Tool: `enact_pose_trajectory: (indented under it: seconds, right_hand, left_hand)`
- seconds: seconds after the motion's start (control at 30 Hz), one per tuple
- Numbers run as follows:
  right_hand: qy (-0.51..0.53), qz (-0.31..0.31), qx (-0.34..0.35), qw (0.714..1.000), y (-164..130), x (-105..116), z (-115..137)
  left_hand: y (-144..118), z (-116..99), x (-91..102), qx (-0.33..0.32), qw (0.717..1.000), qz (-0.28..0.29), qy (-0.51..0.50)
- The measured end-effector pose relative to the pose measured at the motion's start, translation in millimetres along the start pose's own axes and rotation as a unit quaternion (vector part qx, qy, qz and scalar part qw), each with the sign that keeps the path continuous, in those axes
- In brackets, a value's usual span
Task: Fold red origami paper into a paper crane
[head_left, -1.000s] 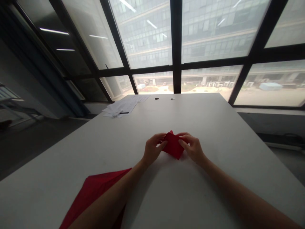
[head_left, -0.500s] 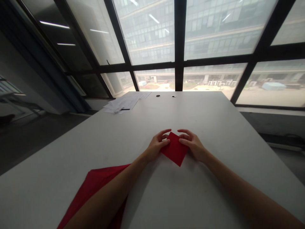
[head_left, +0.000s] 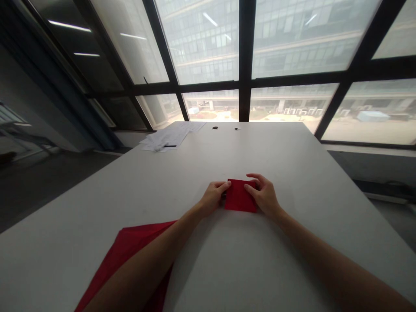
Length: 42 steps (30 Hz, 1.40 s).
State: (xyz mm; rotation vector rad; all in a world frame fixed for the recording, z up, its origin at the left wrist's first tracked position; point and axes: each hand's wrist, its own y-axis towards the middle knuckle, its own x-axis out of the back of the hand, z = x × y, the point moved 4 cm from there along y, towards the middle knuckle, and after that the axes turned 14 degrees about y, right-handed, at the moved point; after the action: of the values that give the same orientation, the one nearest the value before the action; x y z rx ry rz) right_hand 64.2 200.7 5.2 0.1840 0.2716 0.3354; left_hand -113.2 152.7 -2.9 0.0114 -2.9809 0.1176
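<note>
Small folded red cloth lies flat on white bench, middle, between both hands. Left hand pinches left edge, fingers curled, thumb on top. Right hand presses right edge, fingers bent; fingertips on far side partly hidden. Cannot tell number of folds. Bigger red cloth near bottom, partly under left arm, cut off by picture edge. White papers at far left corner, too small to read. Two dark holes near far edge.
</note>
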Motion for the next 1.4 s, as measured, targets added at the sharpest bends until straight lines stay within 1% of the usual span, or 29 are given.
enact_pose_trajectory:
  seconds: [0.03, 0.07, 0.1, 0.13, 0.17, 0.2, 0.23, 0.27, 0.33, 0.4, 0.43, 0.47, 0.5, 0.57, 0.6, 0.63, 0.67, 0.7, 0.73, 0.8, 0.9, 0.97, 1.03, 1.1, 1.2, 1.23, 1.27, 1.3, 1.4]
  right_hand:
    - [-0.017, -0.009, 0.016, 1.0, -0.1, 1.0, 0.1]
    - [-0.039, -0.014, 0.03, 0.999, -0.3, 2.0, 0.1]
    - [-0.068, -0.016, 0.041, 0.997, -0.6, 2.9, 0.0]
    - [-0.101, -0.018, 0.05, 0.993, -0.9, 3.9, -0.3]
    - [-0.137, -0.021, 0.059, 0.989, -1.3, 4.8, -0.5]
    - [-0.173, -0.023, 0.067, 0.982, -1.7, 5.3, -0.8]
    - [-0.207, -0.025, 0.077, 0.975, -2.1, 5.6, -0.7]
    - [-0.234, -0.03, 0.09, 0.967, -2.4, 5.7, 0.0]
    - [-0.26, -0.054, 0.125, 0.956, -2.5, 6.8, 4.1]
    - [-0.218, -0.1, 0.149, 0.959, -1.6, 10.8, 9.9]
    - [-0.162, -0.119, 0.142, 0.969, -0.5, 13.6, 11.6]
    - [-0.087, -0.123, 0.115, 0.982, 1.3, 15.6, 11.3]
    - [-0.005, -0.11, 0.071, 0.991, 3.4, 15.8, 9.0]
    - [0.127, -0.04, -0.046, 0.99, 6.5, 10.1, 1.1]
    - [0.155, -0.008, -0.097, 0.983, 6.8, 6.9, -3.2]
    - [0.152, 0.001, -0.125, 0.98, 6.9, 5.9, -6.6]
    - [0.121, -0.007, -0.125, 0.985, 7.4, 7.1, -8.6]
    - [0.07, -0.033, -0.098, 0.992, 8.2, 10.4, -8.7]
    - [0.009, -0.066, -0.052, 0.996, 8.6, 14.3, -6.7]
    - [-0.092, -0.11, 0.052, 0.988, 7.5, 19.6, 1.0]
    - [-0.159, -0.101, 0.157, 0.969, 3.0, 19.9, 11.3]
    - [-0.216, -0.057, 0.189, 0.956, 0.5, 15.8, 13.7]
    - [-0.296, 0.007, 0.182, 0.938, -0.6, 10.0, 9.6]
    - [-0.356, 0.055, 0.157, 0.92, -0.5, 6.3, 2.0]
    - [-0.384, 0.072, 0.133, 0.911, 0.5, 5.7, -5.7]
    - [-0.383, 0.07, 0.132, 0.912, 0.8, 6.1, -6.6]
    - [-0.381, 0.07, 0.133, 0.912, 1.1, 6.4, -7.0]
    - [-0.379, 0.069, 0.135, 0.913, 1.3, 6.7, -7.0]
    - [-0.374, 0.068, 0.141, 0.914, 1.9, 7.3, -6.4]
  left_hand:
    - [0.0, -1.0, 1.6, -0.012, 0.999, -0.026, 0.036]
    - [-0.9, -3.5, 4.7, -0.034, 0.993, -0.071, 0.085]
    - [-3.1, -7.6, 8.5, -0.065, 0.979, -0.129, 0.145]
    - [-6.7, -13.1, 11.4, -0.106, 0.955, -0.182, 0.21]
    - [-11.1, -18.9, 12.4, -0.153, 0.924, -0.22, 0.274]
    - [-15.2, -23.9, 11.0, -0.199, 0.892, -0.23, 0.333]
    - [-18.5, -27.2, 7.4, -0.242, 0.864, -0.212, 0.388]
    - [-20.8, -28.2, 2.4, -0.275, 0.84, -0.171, 0.435]
    - [-23.6, -24.9, -7.2, -0.306, 0.804, -0.073, 0.505]
    - [-24.3, -19.2, -12.8, -0.303, 0.782, -0.008, 0.545]
    - [-24.2, -17.0, -13.9, -0.297, 0.776, 0.007, 0.556]
    - [-24.0, -15.2, -14.3, -0.289, 0.773, 0.012, 0.564]
    - [-23.8, -14.0, -14.2, -0.281, 0.772, 0.012, 0.57]
    - [-23.4, -11.6, -13.9, -0.267, 0.77, 0.017, 0.579]
    - [-23.1, -10.2, -13.8, -0.259, 0.77, 0.024, 0.582]
    - [-22.7, -8.6, -13.6, -0.251, 0.771, 0.032, 0.585]
    - [-22.2, -6.9, -13.3, -0.243, 0.771, 0.039, 0.587]
    - [-21.7, -5.3, -13.0, -0.238, 0.771, 0.045, 0.589]
    - [-21.2, -3.7, -12.8, -0.234, 0.771, 0.05, 0.59]
    - [-20.2, -1.5, -12.7, -0.233, 0.771, 0.055, 0.59]
    - [-19.3, -1.3, -12.5, -0.23, 0.774, 0.038, 0.589]
    - [-19.1, -4.1, -11.4, -0.222, 0.777, 0.006, 0.589]
    - [-19.3, -8.6, -9.1, -0.216, 0.783, -0.03, 0.582]
    - [-19.6, -13.9, -4.1, -0.212, 0.798, -0.079, 0.559]
    - [-20.0, -19.4, 6.7, -0.214, 0.824, -0.163, 0.499]
    - [-19.9, -19.7, 9.1, -0.218, 0.829, -0.177, 0.483]
    - [-19.6, -19.4, 10.0, -0.224, 0.833, -0.176, 0.474]
    - [-19.2, -18.6, 9.3, -0.233, 0.835, -0.161, 0.472]
    - [-18.2, -14.7, 3.2, -0.257, 0.834, -0.08, 0.482]
